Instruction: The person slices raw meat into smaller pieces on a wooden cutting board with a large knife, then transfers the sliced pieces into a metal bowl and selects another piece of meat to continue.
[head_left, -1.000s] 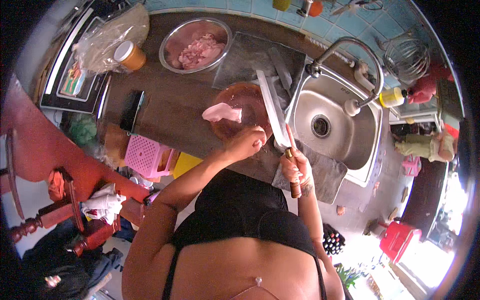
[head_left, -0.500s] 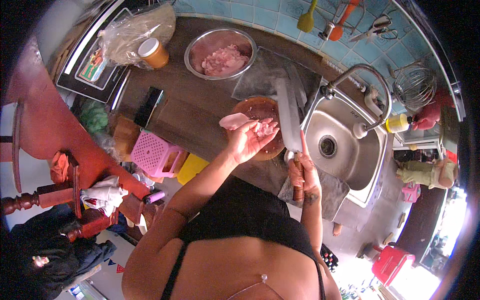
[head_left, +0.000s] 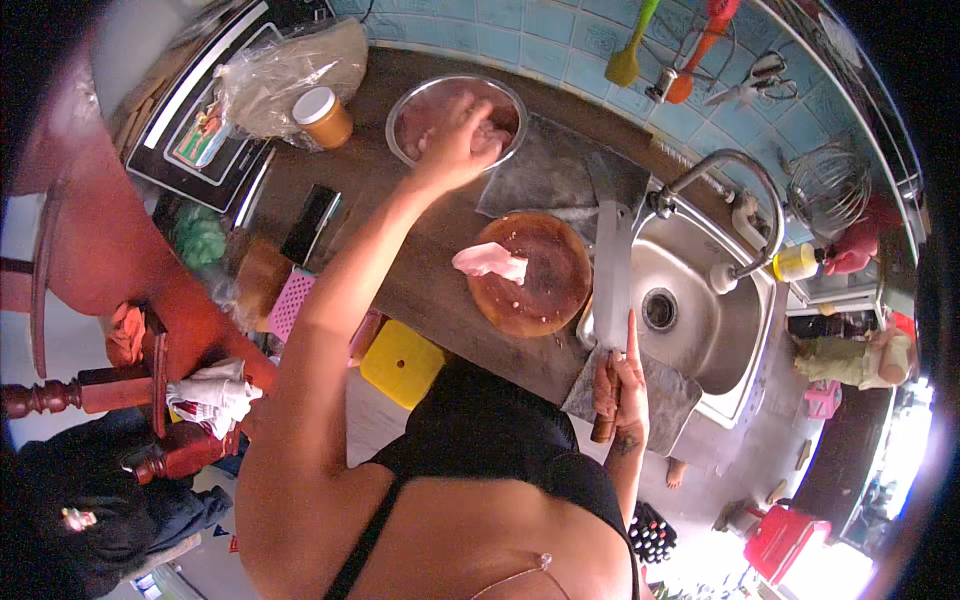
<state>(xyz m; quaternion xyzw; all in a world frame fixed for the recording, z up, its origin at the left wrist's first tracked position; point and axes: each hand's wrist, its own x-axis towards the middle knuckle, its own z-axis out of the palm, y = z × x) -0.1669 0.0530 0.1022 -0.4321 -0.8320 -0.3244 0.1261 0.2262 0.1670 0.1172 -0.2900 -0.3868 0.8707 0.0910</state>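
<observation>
My left hand (head_left: pixel 462 150) reaches over a steel bowl (head_left: pixel 393 128), its fingers spread among raw pale-pink meat (head_left: pixel 488 138). Motion blurs the fingertips a little, and the hand hides part of the meat. With my right hand (head_left: pixel 626 385) I grip the wooden handle of a cleaver (head_left: pixel 612 275). Its long broad blade points away from me, between the round wooden cutting board (head_left: pixel 550 290) and the sink. One piece of pink meat (head_left: pixel 490 261) lies on the board's left part, overhanging the edge, with small scraps nearby.
At right is a steel sink (head_left: pixel 690 340) with a curved faucet (head_left: pixel 770 190). A dark mat (head_left: pixel 545 170) lies behind the board, a grey cloth (head_left: pixel 650 395) near the counter edge. An orange jar (head_left: pixel 325 120), plastic bag (head_left: pixel 300 70) and phone (head_left: pixel 311 224) sit left; a yellow stool (head_left: pixel 402 365) stands below.
My left hand has moved from above the board to the bowl; the small meat pieces in its palm no longer show. The larger piece now rests on the board. The cleaver has shifted slightly right.
</observation>
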